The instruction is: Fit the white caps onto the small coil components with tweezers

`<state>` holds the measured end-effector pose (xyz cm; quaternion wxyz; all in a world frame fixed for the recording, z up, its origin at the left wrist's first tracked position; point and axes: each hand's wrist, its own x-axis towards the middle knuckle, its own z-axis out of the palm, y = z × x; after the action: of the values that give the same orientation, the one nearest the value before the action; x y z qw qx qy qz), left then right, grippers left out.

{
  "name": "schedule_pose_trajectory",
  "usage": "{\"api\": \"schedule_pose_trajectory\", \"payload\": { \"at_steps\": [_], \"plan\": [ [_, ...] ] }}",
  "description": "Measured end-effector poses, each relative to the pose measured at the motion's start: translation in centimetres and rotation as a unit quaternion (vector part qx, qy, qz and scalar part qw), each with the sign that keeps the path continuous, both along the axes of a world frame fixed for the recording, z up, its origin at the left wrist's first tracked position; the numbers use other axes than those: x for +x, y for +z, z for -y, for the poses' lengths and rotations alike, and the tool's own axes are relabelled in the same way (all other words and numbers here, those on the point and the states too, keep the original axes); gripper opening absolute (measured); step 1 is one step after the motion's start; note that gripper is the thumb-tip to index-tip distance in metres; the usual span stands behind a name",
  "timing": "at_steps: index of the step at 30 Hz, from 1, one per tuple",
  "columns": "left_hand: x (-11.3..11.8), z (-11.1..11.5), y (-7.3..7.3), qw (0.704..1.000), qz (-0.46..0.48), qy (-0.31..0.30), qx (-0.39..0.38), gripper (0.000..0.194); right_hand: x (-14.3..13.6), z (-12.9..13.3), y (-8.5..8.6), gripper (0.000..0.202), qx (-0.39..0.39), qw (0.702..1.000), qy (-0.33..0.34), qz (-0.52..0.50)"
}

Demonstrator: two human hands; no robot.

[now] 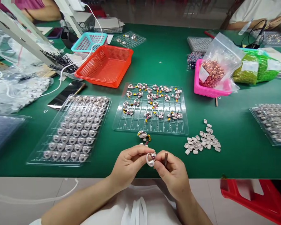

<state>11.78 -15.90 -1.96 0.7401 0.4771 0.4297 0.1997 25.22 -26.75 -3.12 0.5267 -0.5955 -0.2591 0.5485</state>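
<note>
White top (pixel 158 209) at bottom centre of frame, looped white ties (pixel 136 212) on front; white sleeve edge (pixel 35 222) at lower left; left hand (pixel 127 164), right hand (pixel 173 175) bare.

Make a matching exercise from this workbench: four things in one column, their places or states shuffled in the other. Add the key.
Things:
1. white ring-shaped part
2. pink basket
3. phone
4. small white pieces

Places or states:
A. loosely scattered, right of centre
B. lying flat, screen dark
C. held by left hand and right hand
D. containing a plastic bag

Pairs: 1-C, 2-D, 3-B, 4-A
</note>
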Motion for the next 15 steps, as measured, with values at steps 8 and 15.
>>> {"api": "schedule_pose_trajectory", "payload": {
  "at_steps": [8, 15],
  "plan": [
    [-0.5, -0.4, -0.2, 0.998, 0.013, -0.009, 0.053, 0.010, -0.7, -0.3, -0.8, 0.012, 0.045, 0.998, -0.027, 0.040],
    [-0.5, -0.6, -0.2, 0.998, -0.009, -0.012, 0.068, 0.008, -1.1, -0.8, -0.5, 0.019, 0.012, 0.998, -0.055, -0.010]
  ]
}}
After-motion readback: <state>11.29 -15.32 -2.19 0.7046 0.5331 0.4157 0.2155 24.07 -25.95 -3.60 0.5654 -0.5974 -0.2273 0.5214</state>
